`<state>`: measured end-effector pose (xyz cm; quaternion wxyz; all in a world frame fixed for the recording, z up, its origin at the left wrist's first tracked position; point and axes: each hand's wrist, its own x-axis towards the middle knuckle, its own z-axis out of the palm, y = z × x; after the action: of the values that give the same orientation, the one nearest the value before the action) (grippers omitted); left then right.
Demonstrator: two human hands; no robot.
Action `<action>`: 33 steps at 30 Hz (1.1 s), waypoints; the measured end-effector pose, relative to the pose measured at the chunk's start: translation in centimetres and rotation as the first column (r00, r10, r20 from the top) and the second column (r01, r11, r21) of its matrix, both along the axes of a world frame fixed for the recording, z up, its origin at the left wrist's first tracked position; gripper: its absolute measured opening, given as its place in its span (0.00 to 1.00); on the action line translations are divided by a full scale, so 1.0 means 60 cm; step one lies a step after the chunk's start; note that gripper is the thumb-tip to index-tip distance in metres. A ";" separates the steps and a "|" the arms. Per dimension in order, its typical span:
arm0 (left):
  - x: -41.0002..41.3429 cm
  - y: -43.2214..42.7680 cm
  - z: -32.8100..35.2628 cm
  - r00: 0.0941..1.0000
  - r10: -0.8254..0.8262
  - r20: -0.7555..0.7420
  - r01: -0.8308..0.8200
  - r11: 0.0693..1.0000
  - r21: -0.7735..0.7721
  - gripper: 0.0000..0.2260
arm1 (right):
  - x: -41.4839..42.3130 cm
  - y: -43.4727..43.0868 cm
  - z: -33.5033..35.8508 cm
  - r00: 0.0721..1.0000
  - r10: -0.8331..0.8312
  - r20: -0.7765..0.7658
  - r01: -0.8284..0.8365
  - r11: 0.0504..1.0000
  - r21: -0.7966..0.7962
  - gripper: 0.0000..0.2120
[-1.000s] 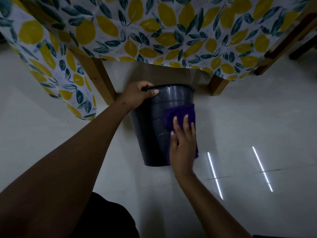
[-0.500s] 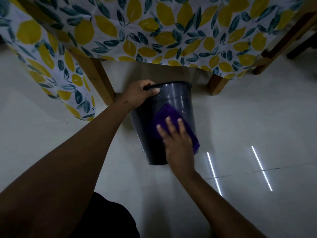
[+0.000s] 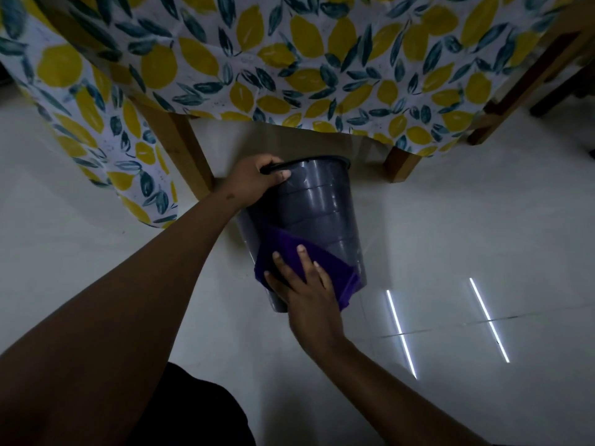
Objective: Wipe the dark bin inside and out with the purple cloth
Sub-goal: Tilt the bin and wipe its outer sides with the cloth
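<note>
Change: right hand [image 3: 306, 284] and cloth [image 3: 289, 249] have slid from the upper wall down to the bin's [image 3: 318, 207] lower left side. Bin: on the floor beside the table; left hand [image 3: 254, 181] clamped on its rim, right hand spread flat, pressing cloth to the wall. Progress: outside part-wiped; inside judged still to do.

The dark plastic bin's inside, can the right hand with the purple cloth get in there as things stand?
Probably yes. The dark plastic bin has its open rim facing away from the person; the left hand grips only one side of it. The right hand, pressing the purple cloth low outside, would reach over.
</note>
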<state>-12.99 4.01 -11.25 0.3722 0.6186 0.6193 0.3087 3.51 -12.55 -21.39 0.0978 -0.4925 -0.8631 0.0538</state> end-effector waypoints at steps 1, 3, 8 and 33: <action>0.000 0.000 0.001 1.000 -0.009 0.018 0.009 1.000 -0.010 0.11 | -0.002 0.000 -0.001 1.000 -0.007 -0.012 0.007 1.000 0.004 0.41; -0.001 -0.003 0.003 0.998 -0.008 0.058 0.009 1.000 -0.025 0.10 | 0.000 0.008 0.007 0.997 -0.043 -0.069 0.045 0.999 0.021 0.39; -0.002 -0.010 0.010 0.991 -0.088 0.100 0.095 0.993 -0.069 0.05 | 0.031 0.084 0.050 0.782 -0.397 -0.481 0.398 0.911 -0.107 0.29; 0.024 0.002 0.031 0.983 -0.185 -0.017 0.183 0.981 -0.063 0.10 | 0.045 0.095 0.067 0.969 -0.199 -0.145 0.212 0.974 0.078 0.36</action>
<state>-11.53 4.11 -9.40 0.4108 0.6650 0.5729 0.2467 6.20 -6.87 -17.37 0.1845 -0.5693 -0.8003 0.0367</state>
